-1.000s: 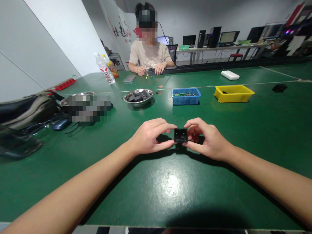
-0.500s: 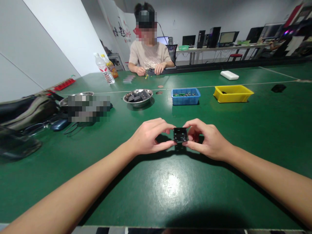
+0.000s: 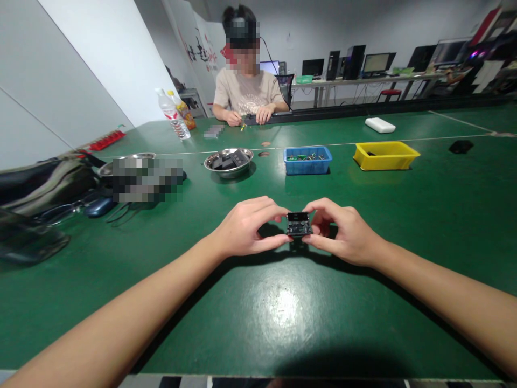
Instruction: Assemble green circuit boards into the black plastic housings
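Note:
Between my two hands is a small black plastic case [image 3: 299, 224], its hollow inside facing me and held just above the green table. My left hand [image 3: 254, 225] pinches its left edge between thumb and fingers. On the other side my right hand [image 3: 337, 229] grips the right edge the same way, some of its fingers curled behind. Small details inside the case are too fine to make out. Beyond my hands stands a blue bin [image 3: 307, 167] with green parts and wires in it. A metal bowl [image 3: 228, 173] to its left carries several dark plastic cases [image 3: 232, 159].
A yellow bin [image 3: 388, 161] stands right of the blue one, with a white box [image 3: 380, 125] behind it and a black object [image 3: 461, 146] farther right. Bottles [image 3: 173, 116], a bag [image 3: 52, 183] and a computer mouse [image 3: 99, 207] are at left. Across the table [image 3: 258, 323] sits another person [image 3: 249, 89].
The black case has tilted slightly in my fingers, so its inner far wall shows differently. Both hands stay in nearly the same place.

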The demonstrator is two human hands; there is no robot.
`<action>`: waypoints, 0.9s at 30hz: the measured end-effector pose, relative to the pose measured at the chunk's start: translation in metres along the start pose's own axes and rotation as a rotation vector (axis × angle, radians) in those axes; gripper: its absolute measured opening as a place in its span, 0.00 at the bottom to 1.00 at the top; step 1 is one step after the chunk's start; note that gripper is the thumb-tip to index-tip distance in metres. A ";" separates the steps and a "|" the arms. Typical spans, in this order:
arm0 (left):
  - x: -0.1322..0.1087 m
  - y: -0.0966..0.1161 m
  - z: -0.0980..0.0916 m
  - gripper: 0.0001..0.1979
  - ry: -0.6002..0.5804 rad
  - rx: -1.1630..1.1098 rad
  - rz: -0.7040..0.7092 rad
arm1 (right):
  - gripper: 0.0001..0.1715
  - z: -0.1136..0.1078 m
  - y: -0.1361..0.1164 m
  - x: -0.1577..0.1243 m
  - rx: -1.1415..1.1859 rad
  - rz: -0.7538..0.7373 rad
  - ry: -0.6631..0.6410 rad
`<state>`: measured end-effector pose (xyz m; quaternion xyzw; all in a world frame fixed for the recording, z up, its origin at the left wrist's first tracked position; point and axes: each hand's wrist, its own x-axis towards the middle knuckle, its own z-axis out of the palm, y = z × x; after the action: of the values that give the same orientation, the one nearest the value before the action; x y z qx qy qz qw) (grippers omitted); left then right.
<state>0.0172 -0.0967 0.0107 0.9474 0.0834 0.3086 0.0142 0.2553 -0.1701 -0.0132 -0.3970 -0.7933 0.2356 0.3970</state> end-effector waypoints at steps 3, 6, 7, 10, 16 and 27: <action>0.000 0.000 0.000 0.15 -0.002 -0.003 -0.001 | 0.19 0.000 0.000 0.000 -0.006 -0.011 0.003; 0.000 0.000 0.000 0.15 -0.013 -0.004 -0.016 | 0.20 0.000 0.000 0.000 -0.014 -0.021 0.006; 0.000 0.000 0.000 0.15 -0.018 -0.004 -0.023 | 0.20 0.000 0.000 -0.001 -0.018 -0.023 0.006; 0.000 0.000 0.000 0.16 -0.035 -0.001 -0.037 | 0.19 0.000 0.000 0.000 -0.027 -0.028 0.001; 0.000 0.000 0.000 0.15 -0.043 0.000 -0.034 | 0.19 0.000 0.002 0.000 -0.021 -0.035 0.001; -0.001 0.000 0.000 0.16 -0.036 0.009 -0.025 | 0.22 0.001 0.003 -0.002 -0.001 -0.038 -0.001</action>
<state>0.0165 -0.0970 0.0107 0.9518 0.0962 0.2910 0.0151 0.2563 -0.1701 -0.0162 -0.3819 -0.8009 0.2280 0.4009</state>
